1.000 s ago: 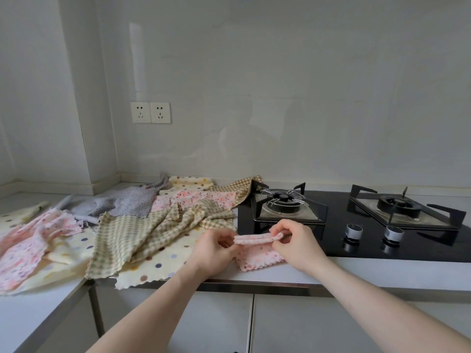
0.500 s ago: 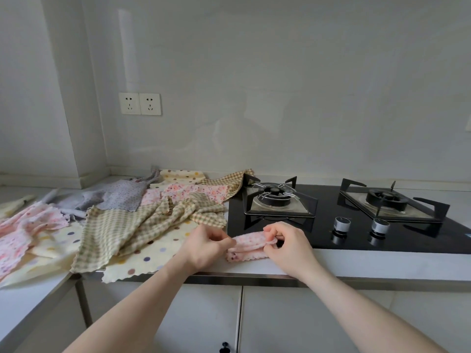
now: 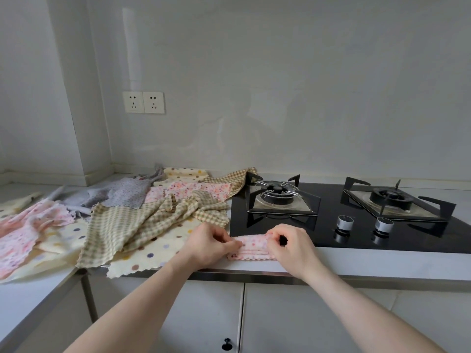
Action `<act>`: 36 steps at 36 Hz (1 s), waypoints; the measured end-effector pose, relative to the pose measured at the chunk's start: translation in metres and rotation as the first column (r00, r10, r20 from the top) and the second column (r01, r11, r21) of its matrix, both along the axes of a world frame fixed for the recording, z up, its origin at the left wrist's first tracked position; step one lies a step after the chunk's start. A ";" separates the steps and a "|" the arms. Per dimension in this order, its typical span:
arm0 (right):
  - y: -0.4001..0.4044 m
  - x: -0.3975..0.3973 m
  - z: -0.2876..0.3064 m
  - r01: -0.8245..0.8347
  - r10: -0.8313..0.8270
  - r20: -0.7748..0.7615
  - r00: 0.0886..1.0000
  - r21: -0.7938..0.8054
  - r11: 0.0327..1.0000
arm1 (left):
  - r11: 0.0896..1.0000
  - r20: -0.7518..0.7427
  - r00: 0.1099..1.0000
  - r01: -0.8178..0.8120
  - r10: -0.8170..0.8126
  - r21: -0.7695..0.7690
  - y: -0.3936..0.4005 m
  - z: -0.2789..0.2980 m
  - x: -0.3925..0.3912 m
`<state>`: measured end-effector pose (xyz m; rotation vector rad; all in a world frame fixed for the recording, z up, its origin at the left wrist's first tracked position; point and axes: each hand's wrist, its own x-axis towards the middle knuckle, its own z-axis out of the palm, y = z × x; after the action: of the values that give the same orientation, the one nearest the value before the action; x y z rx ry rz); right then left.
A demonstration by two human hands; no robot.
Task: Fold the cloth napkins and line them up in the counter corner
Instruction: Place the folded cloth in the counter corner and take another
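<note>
Lowered onto the surface [image 3: 356,263] beside the hob [image 3: 331,225], the pink napkin [image 3: 253,247] needs both hands' pinching fingers [image 3: 233,244] to align edges squarely.

A pink floral napkin [image 3: 253,247], folded narrow, lies on the counter edge; unfolded napkins [image 3: 142,220] sprawl left.

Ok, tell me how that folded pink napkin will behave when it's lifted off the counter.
The pink napkin is probably floppy: its stacked layers already sag between the left hand and right hand. Thin fabric, so likely light. Its folds may spring open unless pinched.
</note>
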<state>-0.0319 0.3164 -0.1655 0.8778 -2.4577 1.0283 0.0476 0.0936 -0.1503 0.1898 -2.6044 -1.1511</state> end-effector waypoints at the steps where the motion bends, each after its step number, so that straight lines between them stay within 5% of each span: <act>1: 0.000 0.001 0.000 0.011 -0.011 0.037 0.999 0.001 1.000 | 1.000 0.000 1.000 -0.001 0.001 -0.005 0.000 0.000 0.000; 9: -0.002 0.002 0.004 0.051 -0.062 0.067 0.996 0.153 0.987 | 1.000 -0.049 0.999 0.004 -0.003 0.015 -0.005 -0.004 -0.003; 18: -0.001 0.004 0.006 0.015 -0.026 0.122 0.992 0.095 0.995 | 0.994 -0.028 1.000 0.009 -0.013 -0.112 -0.005 -0.005 -0.005; 28: 0.001 0.003 0.010 -0.037 0.038 0.195 0.980 -0.008 0.999 | 0.982 -0.096 0.992 0.099 -0.085 0.161 -0.007 -0.004 0.001; 36: 0.002 -0.013 -0.002 -0.106 0.106 0.201 0.974 -0.007 0.994 | 0.977 -0.101 0.986 0.151 -0.136 0.149 -0.006 -0.004 0.001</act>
<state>-0.0449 0.3186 -0.1670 0.9577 -2.6024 1.2046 0.0483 0.0876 -0.1538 -0.0189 -2.4842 -1.3811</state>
